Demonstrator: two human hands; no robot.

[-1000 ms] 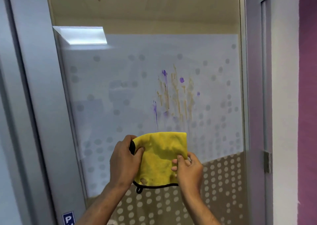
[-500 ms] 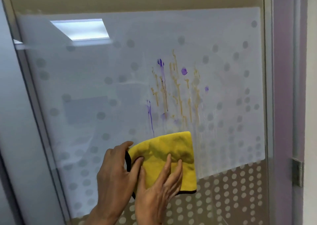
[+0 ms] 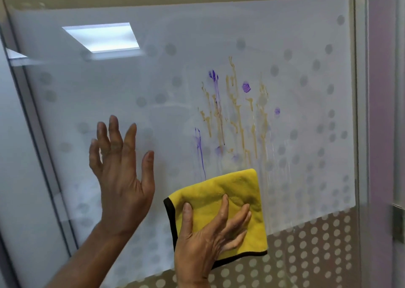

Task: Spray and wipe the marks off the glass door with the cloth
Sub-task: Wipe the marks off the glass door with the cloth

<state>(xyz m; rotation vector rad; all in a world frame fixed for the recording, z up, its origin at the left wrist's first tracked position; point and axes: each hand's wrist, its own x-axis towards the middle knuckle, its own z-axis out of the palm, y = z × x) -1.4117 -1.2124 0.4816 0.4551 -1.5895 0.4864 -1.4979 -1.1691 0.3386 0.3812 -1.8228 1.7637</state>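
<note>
The glass door fills the view, frosted with grey dots. Purple and orange-brown drip marks run down its middle right. A folded yellow cloth with a black edge lies flat against the glass just below the marks. My right hand presses the cloth to the glass, fingers spread over its lower half. My left hand is raised to the left of the cloth, fingers apart, holding nothing, near or on the glass.
A grey door frame runs down the left side. On the right stand a metal frame post and a hinge. A ceiling light reflection shows in the upper left of the glass.
My left hand has let go of the cloth and moved up and left, opening. My right hand has gone flat on the cloth against the glass. The view has drawn closer.
</note>
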